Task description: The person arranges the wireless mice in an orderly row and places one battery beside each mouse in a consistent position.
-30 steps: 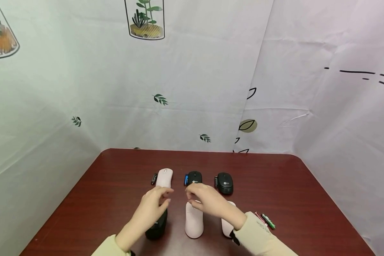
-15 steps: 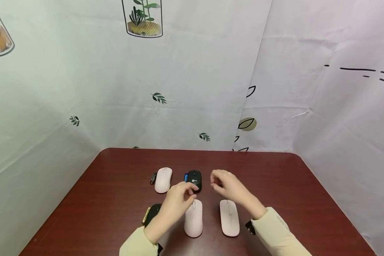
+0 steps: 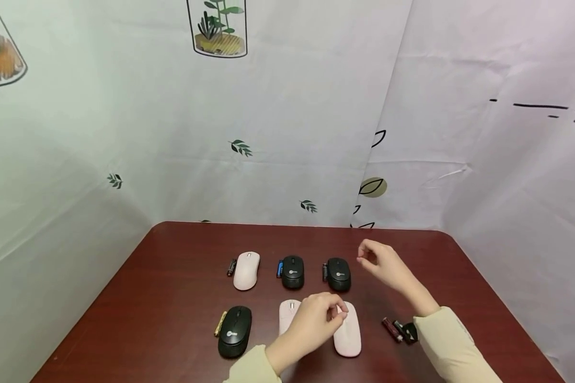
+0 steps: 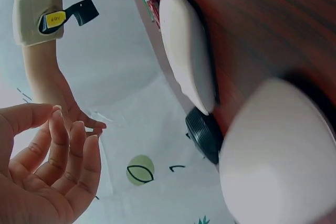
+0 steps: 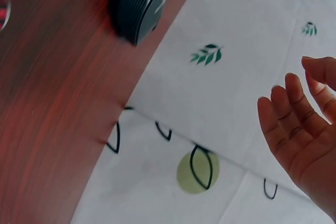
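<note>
Two rows of computer mice lie on the dark red table in the head view. My left hand (image 3: 313,319) hovers over the front row, fingers loosely bent and nothing visible in them. It partly covers the front middle pale mouse (image 3: 287,314) and the edge of the front right pale mouse (image 3: 348,332). Raised right of the back right black mouse (image 3: 338,275) is my right hand (image 3: 387,266), its fingers relaxed and holding nothing. A dark battery (image 3: 325,272) lies beside that black mouse. In the right wrist view, the right palm (image 5: 310,145) is bare.
Further left sit a white mouse (image 3: 246,271), a black mouse (image 3: 293,272) and a front black mouse (image 3: 235,331). Beside them lie a dark battery (image 3: 231,267), a blue battery (image 3: 280,268) and a yellow battery (image 3: 220,324). Dark red battery (image 3: 392,329) lies near the right sleeve.
Both hands have moved rightward in steps. The left passed from the front black mouse to the front right pale one; the right moved beyond the back black mouse. The mice stay in place.
</note>
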`<state>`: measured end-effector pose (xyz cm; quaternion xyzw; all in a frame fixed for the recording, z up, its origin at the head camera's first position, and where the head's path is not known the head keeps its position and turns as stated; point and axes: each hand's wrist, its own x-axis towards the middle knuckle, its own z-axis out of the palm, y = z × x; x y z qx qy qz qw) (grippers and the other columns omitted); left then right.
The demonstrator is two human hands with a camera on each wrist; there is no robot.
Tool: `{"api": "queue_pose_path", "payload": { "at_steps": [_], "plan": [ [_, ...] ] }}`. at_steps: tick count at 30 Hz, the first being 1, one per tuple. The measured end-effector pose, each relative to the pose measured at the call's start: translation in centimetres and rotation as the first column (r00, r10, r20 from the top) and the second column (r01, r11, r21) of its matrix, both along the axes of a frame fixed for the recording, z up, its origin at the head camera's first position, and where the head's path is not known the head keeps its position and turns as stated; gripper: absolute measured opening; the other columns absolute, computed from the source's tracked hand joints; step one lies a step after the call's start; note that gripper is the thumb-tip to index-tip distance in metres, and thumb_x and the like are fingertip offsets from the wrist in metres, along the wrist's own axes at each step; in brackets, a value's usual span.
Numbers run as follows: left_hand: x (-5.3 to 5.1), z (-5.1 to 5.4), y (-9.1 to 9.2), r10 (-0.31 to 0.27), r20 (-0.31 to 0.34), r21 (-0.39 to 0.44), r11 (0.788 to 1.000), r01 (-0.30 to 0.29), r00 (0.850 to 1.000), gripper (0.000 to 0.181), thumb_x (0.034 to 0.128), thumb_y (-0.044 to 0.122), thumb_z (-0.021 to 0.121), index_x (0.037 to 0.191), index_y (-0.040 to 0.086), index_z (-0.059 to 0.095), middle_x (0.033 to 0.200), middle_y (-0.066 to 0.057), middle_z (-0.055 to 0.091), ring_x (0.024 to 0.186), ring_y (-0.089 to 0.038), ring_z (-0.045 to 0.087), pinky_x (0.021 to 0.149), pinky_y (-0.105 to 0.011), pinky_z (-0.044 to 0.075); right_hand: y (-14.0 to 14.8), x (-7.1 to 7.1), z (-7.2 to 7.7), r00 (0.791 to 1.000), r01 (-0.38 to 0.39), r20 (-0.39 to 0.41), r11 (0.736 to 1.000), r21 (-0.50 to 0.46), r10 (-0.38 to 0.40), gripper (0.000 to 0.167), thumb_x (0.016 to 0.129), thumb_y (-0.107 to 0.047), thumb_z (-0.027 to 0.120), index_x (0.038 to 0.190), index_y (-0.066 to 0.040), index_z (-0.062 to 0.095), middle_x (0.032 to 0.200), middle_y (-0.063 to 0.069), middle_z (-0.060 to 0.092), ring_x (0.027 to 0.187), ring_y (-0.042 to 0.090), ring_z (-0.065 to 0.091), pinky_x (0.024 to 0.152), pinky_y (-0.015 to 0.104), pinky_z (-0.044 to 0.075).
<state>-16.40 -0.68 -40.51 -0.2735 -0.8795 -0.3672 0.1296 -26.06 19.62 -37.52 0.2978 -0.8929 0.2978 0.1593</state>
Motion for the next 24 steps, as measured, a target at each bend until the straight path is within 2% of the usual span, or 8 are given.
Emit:
{"api": "queue_pose_path", "payload": {
  "at_steps": [5,11,17,20,24],
  "plan": [
    [0.5,-0.8,0.9,0.006,-0.015,0.068,0.998,-0.005,1.0,0.008,0.0791,0.01,0.069,0.078,0.018,0.068,0.063,0.01,0.053,0.06,0.005,0.047,0.058,-0.006,0.034,1.3,-0.2,-0.4,0.999,0.037,-0.017,0.999,-0.009,-0.037,0.019,0.081,0.002,0.066,0.078,-0.013,0.054,0.069,-0.007,0.053,0.059,0.0,0.044,0.055,0.02,0.04],
    [1.2,-1.8,2.2,-0.044,-0.032,0.118,0.992,0.047,0.999,0.009,0.0796,0.009,0.069,0.077,0.017,0.068,0.063,0.009,0.055,0.06,0.006,0.047,0.058,-0.003,0.033,3.4,-0.4,-0.4,0.996,0.069,-0.051,0.997,-0.021,-0.07,0.017,0.082,0.002,0.066,0.08,-0.011,0.055,0.071,-0.005,0.055,0.063,0.0,0.046,0.056,0.021,0.042],
    [2.1,-2.2,4.8,-0.142,-0.047,0.098,0.984,0.146,0.989,0.006,0.0825,0.011,0.067,0.079,0.015,0.068,0.062,0.009,0.055,0.057,0.013,0.038,0.054,-0.001,0.032,5.4,-1.0,0.1,0.989,0.139,-0.046,0.988,-0.062,-0.141,0.012,0.083,0.002,0.066,0.082,-0.007,0.058,0.075,0.0,0.059,0.066,-0.004,0.05,0.06,0.021,0.047],
    [2.3,-2.6,5.9,-0.154,-0.082,0.052,0.986,0.158,0.985,0.006,0.0821,0.011,0.067,0.077,0.016,0.067,0.061,0.01,0.052,0.055,0.014,0.034,0.052,0.0,0.029,6.3,-1.3,0.0,0.987,0.155,-0.03,0.986,-0.055,-0.157,0.01,0.084,0.001,0.065,0.083,-0.007,0.058,0.076,0.002,0.06,0.067,-0.004,0.05,0.061,0.021,0.047],
    [2.2,-3.4,6.7,-0.159,-0.155,-0.058,0.987,0.152,0.975,0.007,0.0802,0.013,0.069,0.076,0.018,0.067,0.062,0.013,0.052,0.056,0.015,0.034,0.054,0.001,0.025,7.7,-1.5,-0.5,0.986,0.161,-0.027,0.986,-0.037,-0.162,0.008,0.085,0.001,0.064,0.085,-0.006,0.059,0.078,0.004,0.061,0.069,-0.006,0.05,0.063,0.021,0.047]
  ]
}}
